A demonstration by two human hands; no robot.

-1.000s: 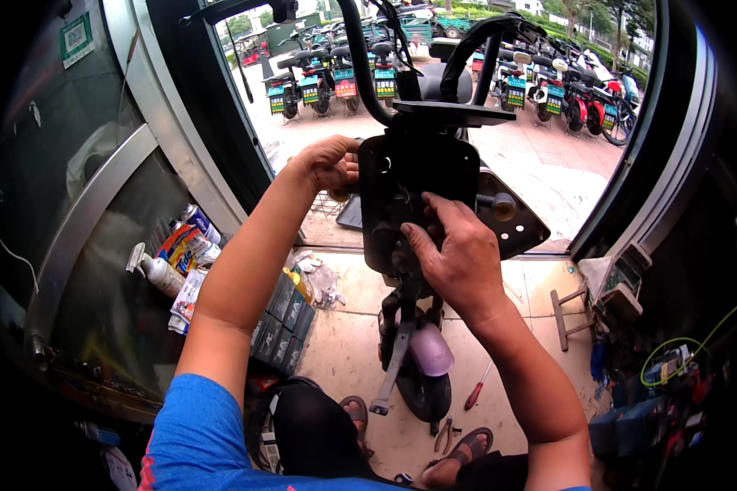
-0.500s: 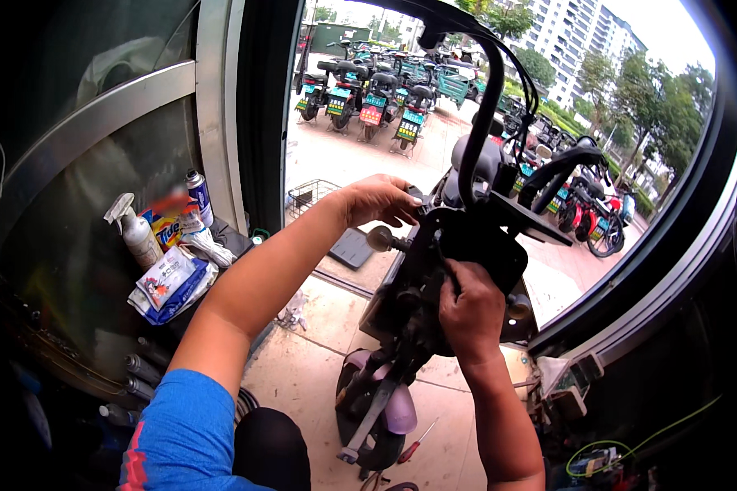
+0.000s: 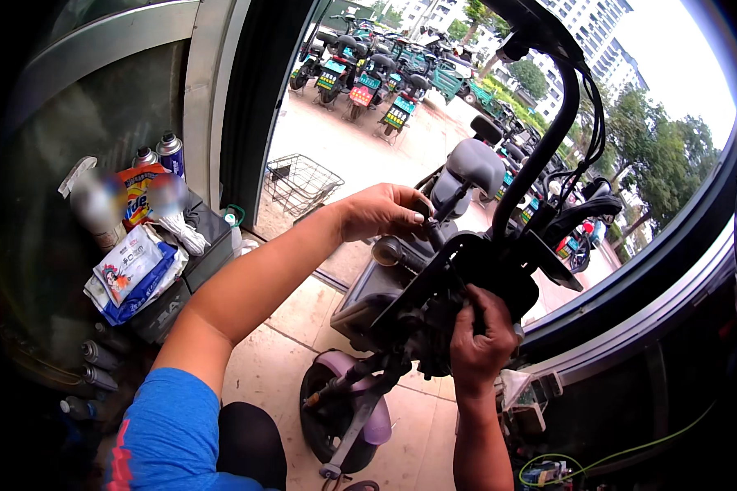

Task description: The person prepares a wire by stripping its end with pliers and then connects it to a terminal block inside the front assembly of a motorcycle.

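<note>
An electric scooter with a black handlebar stem and a purple front fender stands in the doorway in front of me. My left hand is at the far left edge of its black front plate. Its thumb and fingers pinch around a small dark part I cannot make out. Just below that hand a round lamp sticks out. My right hand is closed in a fist against the near side of the plate. Whatever lies in its fingers is hidden.
To the left, spray cans, packets and white gloves sit on a dark box. A wire basket lies outside the doorway. Parked scooters stand beyond. At lower right are a green cable and clutter.
My view has shifted, so the handlebar stem appears farther right and more of the grey seat shows. The right hand sits lower; the dark thin thing at its fingers no longer shows clearly.
</note>
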